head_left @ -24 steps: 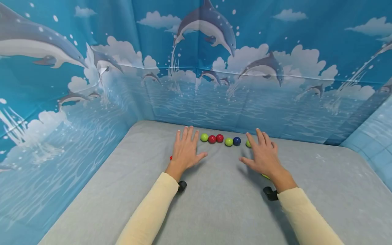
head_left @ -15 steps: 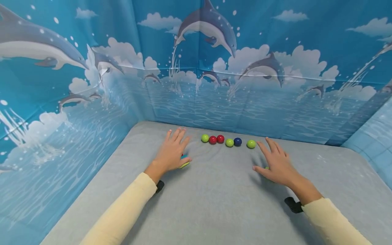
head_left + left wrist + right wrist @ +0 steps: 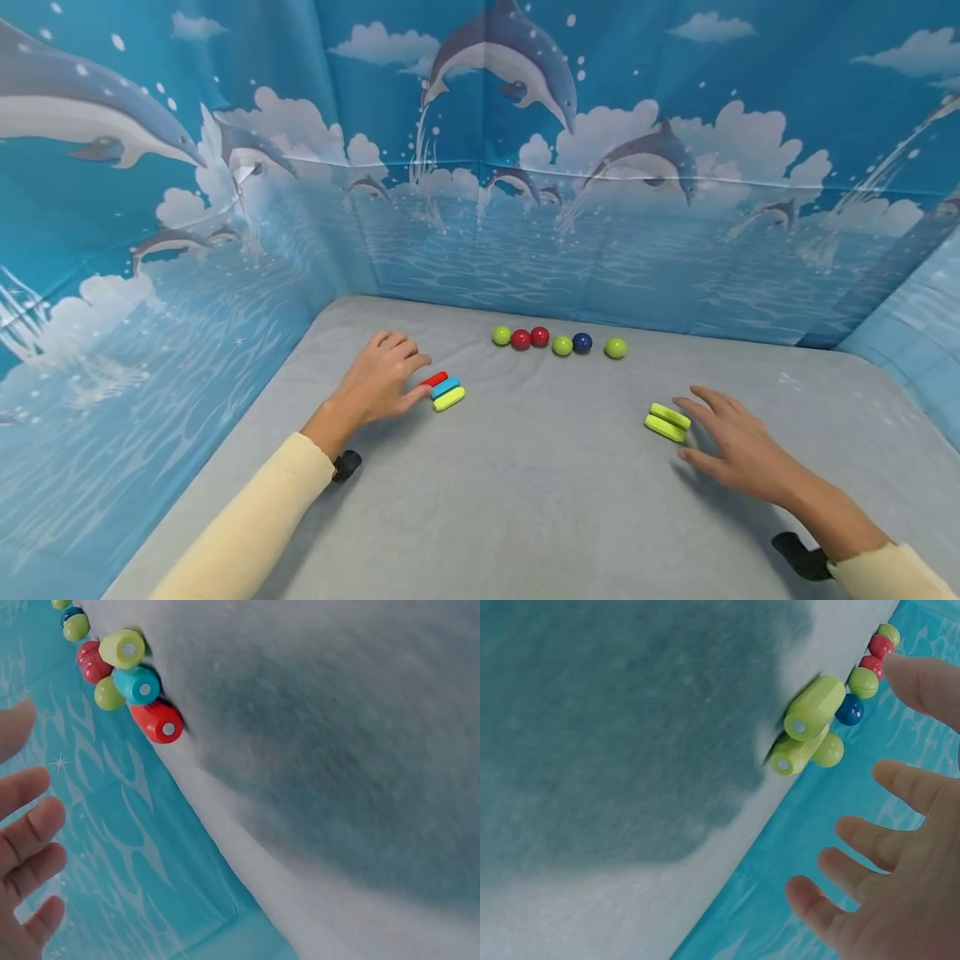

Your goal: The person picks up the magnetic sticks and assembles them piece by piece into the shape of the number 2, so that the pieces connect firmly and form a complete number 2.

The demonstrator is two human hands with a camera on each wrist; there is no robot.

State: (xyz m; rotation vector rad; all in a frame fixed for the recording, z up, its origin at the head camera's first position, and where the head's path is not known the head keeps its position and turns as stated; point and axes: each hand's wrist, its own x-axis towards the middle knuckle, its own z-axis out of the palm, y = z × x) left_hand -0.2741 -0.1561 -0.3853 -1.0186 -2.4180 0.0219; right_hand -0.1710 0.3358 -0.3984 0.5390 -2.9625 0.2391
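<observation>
My left hand (image 3: 378, 375) hovers with loosely bent fingers just left of three short plastic rods lying side by side: a red rod (image 3: 435, 379), a blue rod (image 3: 446, 387) and a yellow-green rod (image 3: 449, 399). Its thumb tip overlaps the blue one's near end in the head view. On the other side, my right hand (image 3: 738, 442) is spread beside a pair of yellow-green rods (image 3: 664, 428), thumb and forefinger at their right ends. Both hands hold nothing. In the left wrist view, the red rod (image 3: 159, 724) has a silvery disc on its end.
A loose row of balls lies near the back edge, among them a green ball (image 3: 501, 335), a red ball (image 3: 521, 339) and a dark blue ball (image 3: 582, 342). Grey cloth covers the table (image 3: 525, 500). A dolphin-print curtain (image 3: 480, 242) stands behind and at the sides.
Both hands have moved apart and back toward me, the left to the left, the right to the right. The rods they were covering now show. Left fingers have bent more.
</observation>
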